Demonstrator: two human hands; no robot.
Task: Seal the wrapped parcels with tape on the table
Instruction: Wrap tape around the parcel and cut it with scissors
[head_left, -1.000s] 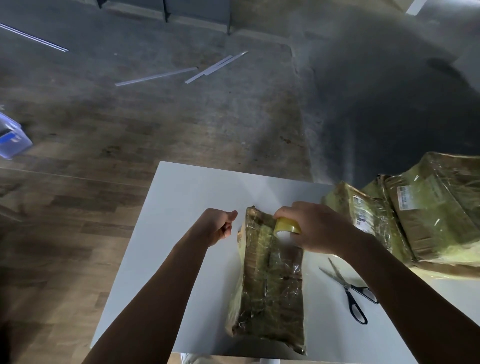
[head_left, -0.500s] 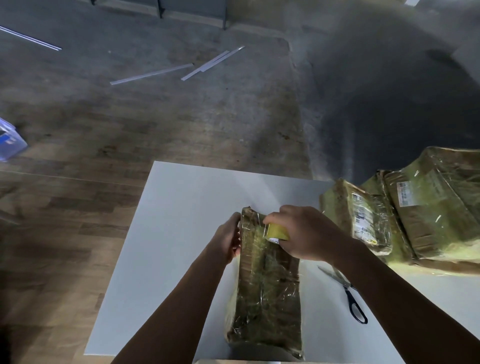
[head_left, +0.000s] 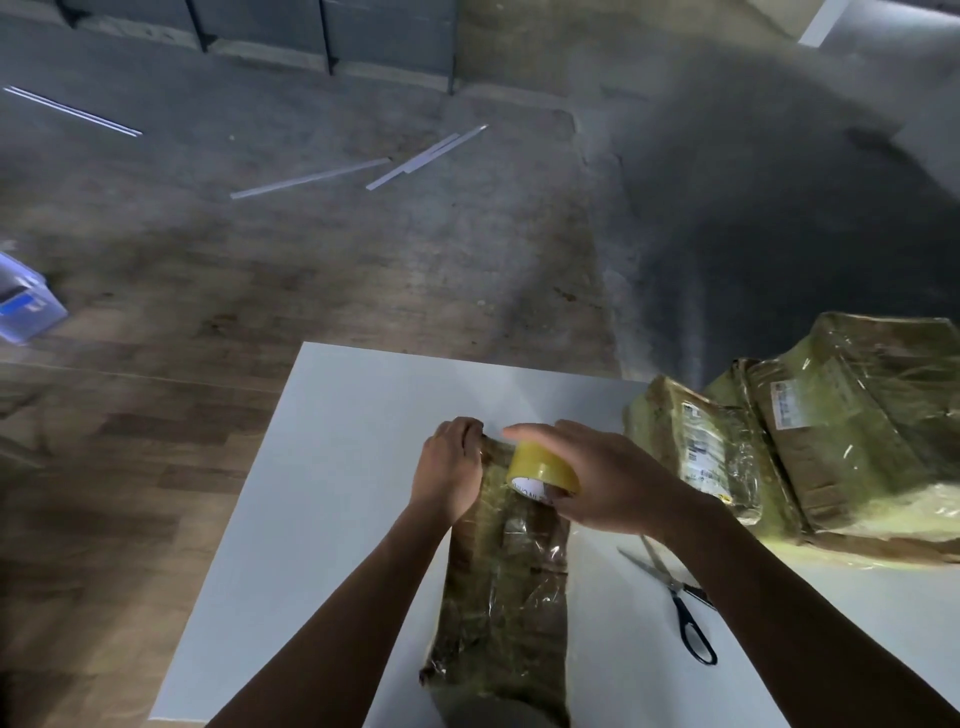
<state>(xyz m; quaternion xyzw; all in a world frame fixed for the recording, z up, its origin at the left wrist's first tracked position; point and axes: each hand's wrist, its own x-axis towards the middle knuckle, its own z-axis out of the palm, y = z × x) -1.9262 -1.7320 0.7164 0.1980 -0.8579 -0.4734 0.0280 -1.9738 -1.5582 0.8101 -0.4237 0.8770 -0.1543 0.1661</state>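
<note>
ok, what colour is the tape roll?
Yellow tape roll, white printed core face; head view shows it best, gripped by the right hand above the parcel.

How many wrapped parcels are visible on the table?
3: the centre parcel in front; the smaller parcel right of it; the large parcel at the right edge. Another may hide between those two.

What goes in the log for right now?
left hand: grips parcel end | right hand: holds tape roll on parcel | scissors: lying on table

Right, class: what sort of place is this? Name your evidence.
Probably a packing or storage workroom: film-wrapped brown cardboard parcels piled on a white table, a yellow tape roll, black-handled scissors.
</note>
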